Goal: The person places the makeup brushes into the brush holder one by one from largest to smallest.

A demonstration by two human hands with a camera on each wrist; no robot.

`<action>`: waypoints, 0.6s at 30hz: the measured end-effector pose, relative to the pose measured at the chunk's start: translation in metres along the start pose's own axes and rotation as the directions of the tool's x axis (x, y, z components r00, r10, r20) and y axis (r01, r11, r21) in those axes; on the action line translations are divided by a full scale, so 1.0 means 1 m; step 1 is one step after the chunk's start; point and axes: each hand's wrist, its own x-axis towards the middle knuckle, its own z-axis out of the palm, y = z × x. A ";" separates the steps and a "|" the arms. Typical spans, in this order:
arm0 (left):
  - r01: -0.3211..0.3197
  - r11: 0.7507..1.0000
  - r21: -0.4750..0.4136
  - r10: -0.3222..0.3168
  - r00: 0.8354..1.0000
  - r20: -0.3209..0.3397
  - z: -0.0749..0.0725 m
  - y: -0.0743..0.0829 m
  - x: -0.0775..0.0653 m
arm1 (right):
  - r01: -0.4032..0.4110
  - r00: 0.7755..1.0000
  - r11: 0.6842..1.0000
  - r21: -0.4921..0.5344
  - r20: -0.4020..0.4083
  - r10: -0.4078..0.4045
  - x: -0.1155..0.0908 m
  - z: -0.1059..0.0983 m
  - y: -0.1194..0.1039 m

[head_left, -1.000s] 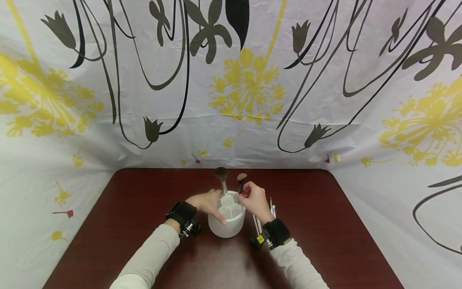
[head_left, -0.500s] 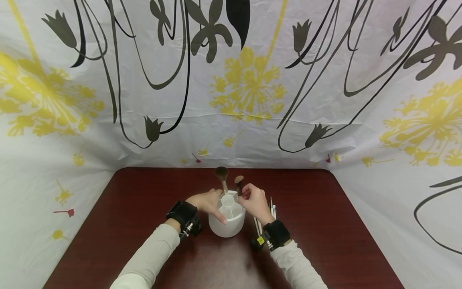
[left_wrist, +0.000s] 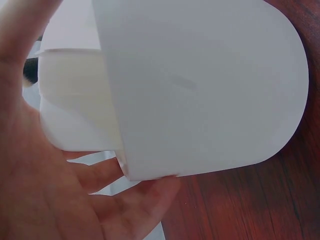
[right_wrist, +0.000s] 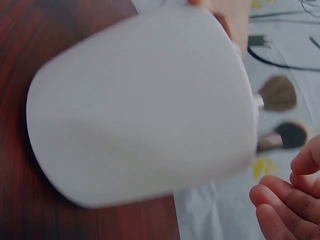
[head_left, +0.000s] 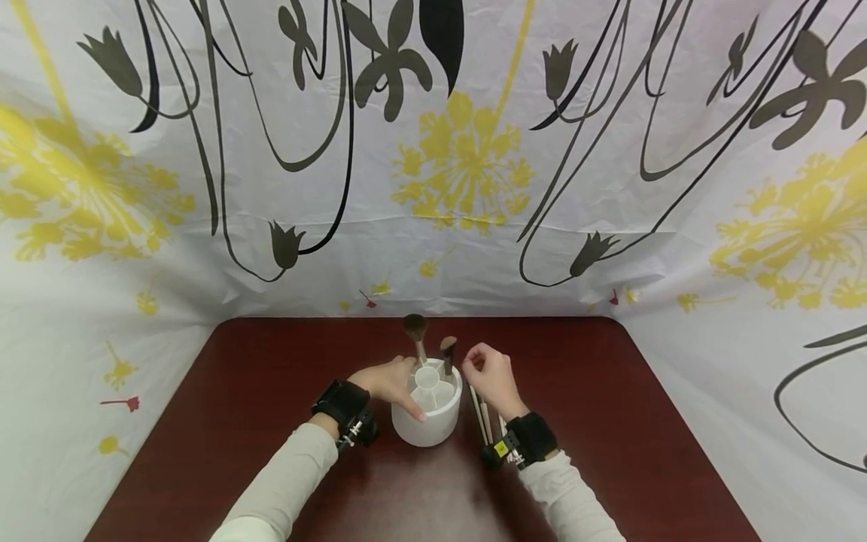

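Observation:
A white round makeup brush holder with divided compartments stands on the table. My left hand grips its rim from the left, thumb at the front and fingers round the far side. In the left wrist view, the fingers lie along the holder's wall. Two makeup brushes stand bristles up in it: a large fluffy one at the back and a smaller dark-handled one at the back right. To the right of the rim, my right hand hangs loosely curled, nothing between its fingers, apart from the smaller brush.
Several thin brushes lie on the dark red table right of the holder, partly hidden under the right hand and wrist. A white flowered cloth hangs behind the table and along both sides.
My right hand has let go of the smaller brush and moved right, away from the holder. That brush now stands lower in its compartment. The left hand has stayed on the holder.

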 end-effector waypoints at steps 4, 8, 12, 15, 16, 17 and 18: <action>-0.052 0.998 -0.048 0.052 0.999 0.000 0.000 -0.002 0.001 | -0.013 1.000 0.999 -0.038 -0.028 0.012 0.001 -0.011 0.016; -0.094 0.993 -0.074 0.095 0.996 -0.001 0.002 -0.006 0.003 | -0.073 0.997 0.995 -0.070 -0.012 0.072 -0.002 -0.022 0.035; -0.145 0.986 -0.083 0.145 0.989 -0.006 0.003 -0.009 0.005 | -0.129 0.992 0.987 -0.093 0.001 0.129 -0.005 -0.031 0.050; -0.150 0.984 -0.093 0.151 0.989 -0.003 0.002 -0.009 0.004 | -0.164 0.986 0.979 -0.120 -0.007 0.164 -0.006 -0.037 0.060; -0.139 0.986 -0.093 0.140 0.990 0.000 0.001 -0.008 0.003 | -0.175 0.984 0.975 -0.134 -0.010 0.176 -0.006 -0.039 0.063; -0.137 0.986 -0.093 0.138 0.990 0.002 0.001 -0.008 0.002 | -0.187 0.982 0.971 -0.147 -0.014 0.187 -0.007 -0.040 0.066; -0.128 0.988 -0.088 0.129 0.992 0.005 0.000 -0.008 0.000 | -0.200 0.980 0.966 -0.161 -0.019 0.199 -0.008 -0.042 0.069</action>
